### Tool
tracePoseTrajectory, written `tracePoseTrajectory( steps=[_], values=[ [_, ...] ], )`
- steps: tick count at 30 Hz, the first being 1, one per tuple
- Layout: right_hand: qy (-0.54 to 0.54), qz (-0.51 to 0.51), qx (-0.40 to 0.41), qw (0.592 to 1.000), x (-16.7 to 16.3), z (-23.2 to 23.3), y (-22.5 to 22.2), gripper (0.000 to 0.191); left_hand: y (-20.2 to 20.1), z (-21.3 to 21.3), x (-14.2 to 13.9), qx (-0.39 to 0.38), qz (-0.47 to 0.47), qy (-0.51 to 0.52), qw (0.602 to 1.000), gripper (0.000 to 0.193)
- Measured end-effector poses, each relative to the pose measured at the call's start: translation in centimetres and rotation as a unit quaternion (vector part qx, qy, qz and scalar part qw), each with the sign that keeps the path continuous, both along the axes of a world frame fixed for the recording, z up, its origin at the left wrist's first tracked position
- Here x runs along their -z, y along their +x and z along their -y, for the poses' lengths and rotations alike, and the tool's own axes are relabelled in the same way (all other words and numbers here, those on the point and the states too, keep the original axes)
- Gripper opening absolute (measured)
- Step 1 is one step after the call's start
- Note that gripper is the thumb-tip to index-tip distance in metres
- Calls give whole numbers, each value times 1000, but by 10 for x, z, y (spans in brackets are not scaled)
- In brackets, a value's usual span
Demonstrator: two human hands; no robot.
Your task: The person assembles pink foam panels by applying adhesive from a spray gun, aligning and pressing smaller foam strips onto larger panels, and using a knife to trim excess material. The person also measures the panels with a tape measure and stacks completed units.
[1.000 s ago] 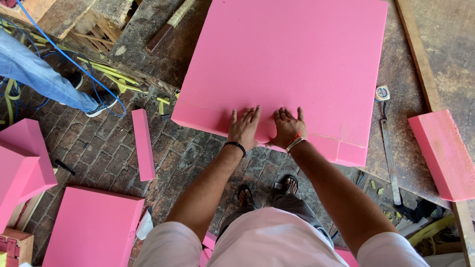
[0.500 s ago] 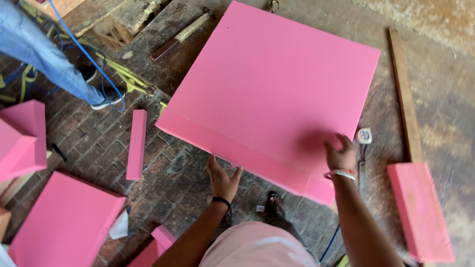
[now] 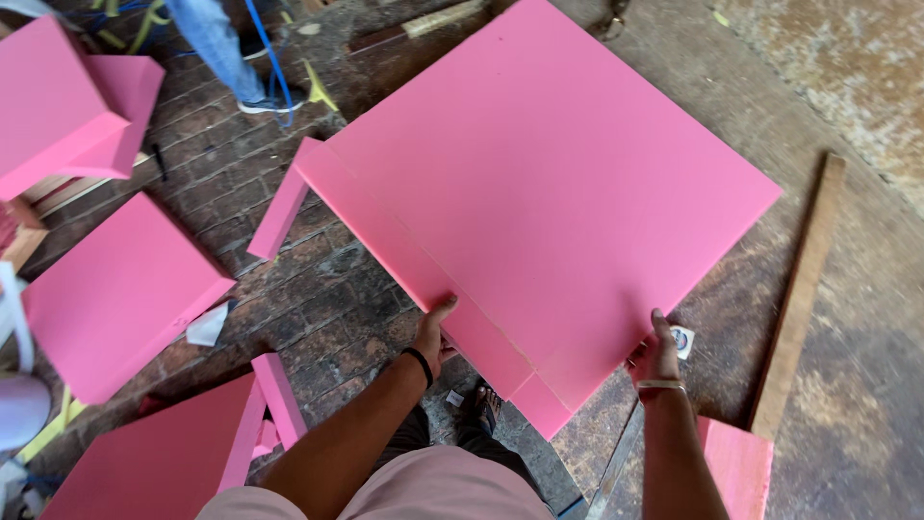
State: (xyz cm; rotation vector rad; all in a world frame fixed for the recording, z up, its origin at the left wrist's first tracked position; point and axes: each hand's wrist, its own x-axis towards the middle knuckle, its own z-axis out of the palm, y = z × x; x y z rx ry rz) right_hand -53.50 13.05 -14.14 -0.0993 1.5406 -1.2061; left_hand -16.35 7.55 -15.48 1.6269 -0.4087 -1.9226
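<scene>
A large square pink foam board (image 3: 549, 183) is tilted up off the floor in front of me. My left hand (image 3: 435, 337) grips its near left edge, thumb on top, with a black band on the wrist. My right hand (image 3: 657, 353) grips the near right edge, thumb on top, a bracelet at the wrist. A scored strip runs along the board's near left side, cracked near the lower corner (image 3: 539, 404). A tape measure (image 3: 681, 340) lies on the floor just beside my right hand.
More pink foam pieces lie around: a slab (image 3: 115, 289) at left, a narrow strip (image 3: 281, 207), blocks (image 3: 58, 106) at upper left, pieces (image 3: 183, 453) by my legs, a block (image 3: 736, 467) at lower right. A wooden plank (image 3: 799, 299) lies right. Another person's leg (image 3: 226, 48) stands at the top.
The board has been lifted and turned clockwise. My hands went from pressing flat on its near edge to gripping its left and right sides. My view shifted right.
</scene>
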Motion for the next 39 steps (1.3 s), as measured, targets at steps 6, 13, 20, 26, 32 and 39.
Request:
tracePoseTrajectory(
  steps=[6, 13, 20, 26, 32, 39],
  values=[
    [-169, -46, 3, 985, -28, 10, 17, 65, -5, 7, -62, 6, 52, 5, 999, 89],
    [-424, -94, 50, 899, -92, 23, 8, 26, 40, 32, -164, -57, -1, -16, 998, 83],
    [-314, -835, 22, 451, -223, 137, 84, 80, 100, 47, -215, -53, -100, -202, 973, 71],
    [-441, -851, -189, 214, -373, 205, 126, 109, 129, 63, -233, -16, 289, -473, 832, 96],
    [-554, -729, -318, 247, -459, 246, 239, 97, 188, 103, -245, -70, 169, -655, 733, 120],
    [-598, -711, -302, 212, -506, 238, 451, 100, 361, 51, -256, -208, 118, -609, 756, 100]
  ],
)
